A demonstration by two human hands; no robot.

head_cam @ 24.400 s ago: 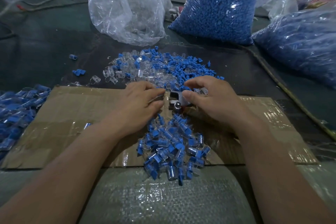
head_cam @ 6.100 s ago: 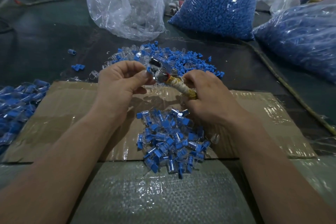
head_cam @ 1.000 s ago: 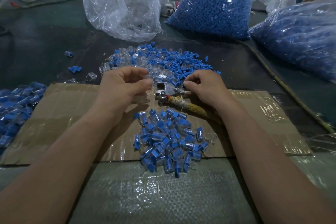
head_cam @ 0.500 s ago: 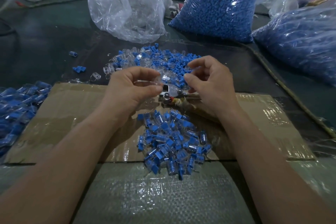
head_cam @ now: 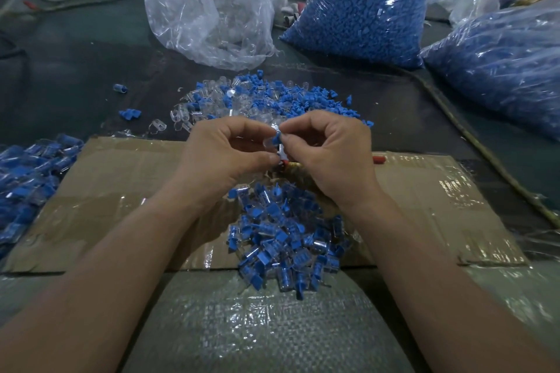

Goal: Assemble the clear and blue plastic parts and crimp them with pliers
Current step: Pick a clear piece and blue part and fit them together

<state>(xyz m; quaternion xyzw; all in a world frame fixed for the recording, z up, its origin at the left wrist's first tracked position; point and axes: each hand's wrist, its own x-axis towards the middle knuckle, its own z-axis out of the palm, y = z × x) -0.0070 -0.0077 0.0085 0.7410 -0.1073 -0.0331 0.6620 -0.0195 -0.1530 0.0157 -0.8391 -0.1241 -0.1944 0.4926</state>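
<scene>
Taped cardboard (head_cam: 121, 179) on dark table (head_cam: 69, 63); blue-parts bag (head_cam: 363, 9) behind.

The left forearm (head_cam: 121, 266) and right forearm (head_cam: 424, 251) are bare to the frame edge; the left hand (head_cam: 224, 154) and right hand (head_cam: 333, 154) are bare, with short nails.

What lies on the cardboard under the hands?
A pile of assembled blue-and-clear parts, and a sliver of the pliers between left hand and right hand; the rest is covered.
</scene>
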